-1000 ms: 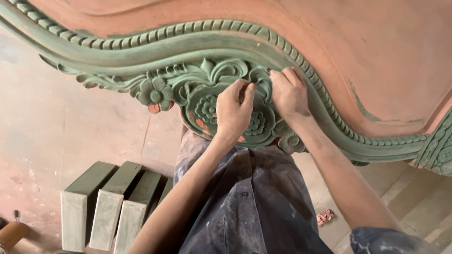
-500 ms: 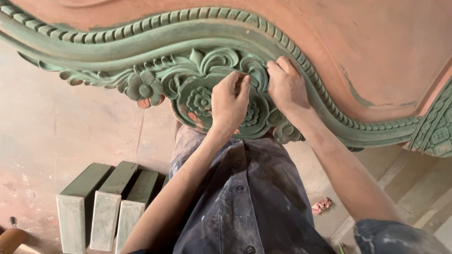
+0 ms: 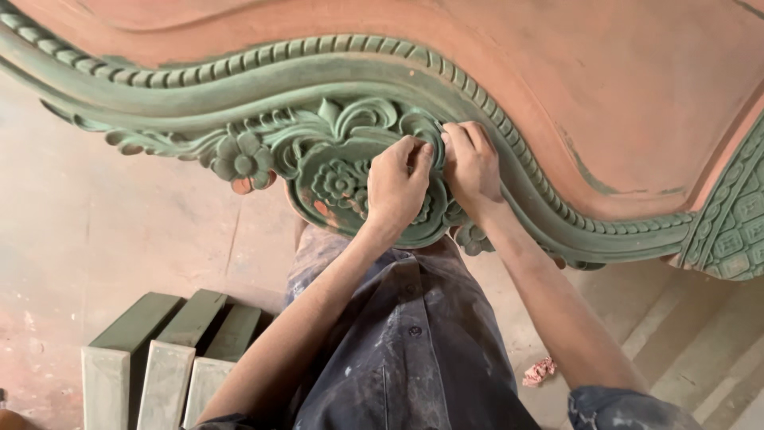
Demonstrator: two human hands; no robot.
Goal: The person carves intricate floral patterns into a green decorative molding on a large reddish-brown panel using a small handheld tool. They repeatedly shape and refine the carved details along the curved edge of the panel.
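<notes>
A large carved wooden panel [image 3: 605, 95] lies in front of me, terracotta on its flat face, with a green beaded border [image 3: 239, 68]. At its lower edge sits a green floral medallion [image 3: 334, 183] with scrolls and a side flower [image 3: 243, 159]. My left hand [image 3: 398, 189] presses on the medallion's right half with its fingertips bunched against the carving. My right hand [image 3: 471, 166] sits beside it, fingers curled onto the scroll's rim. Anything under the fingers is hidden.
Three green-painted wooden blocks [image 3: 159, 358] lie side by side on the dusty floor at lower left. A small pink crumpled scrap [image 3: 539, 371] lies on the floor at lower right. A lattice-carved green section [image 3: 732, 223] closes the panel's right end. My paint-spattered dark shirt [image 3: 414, 350] fills the bottom middle.
My view has drifted a little, so the panel sits slightly lower in frame. Both hands stay on the medallion, with only small shifts of the fingers.
</notes>
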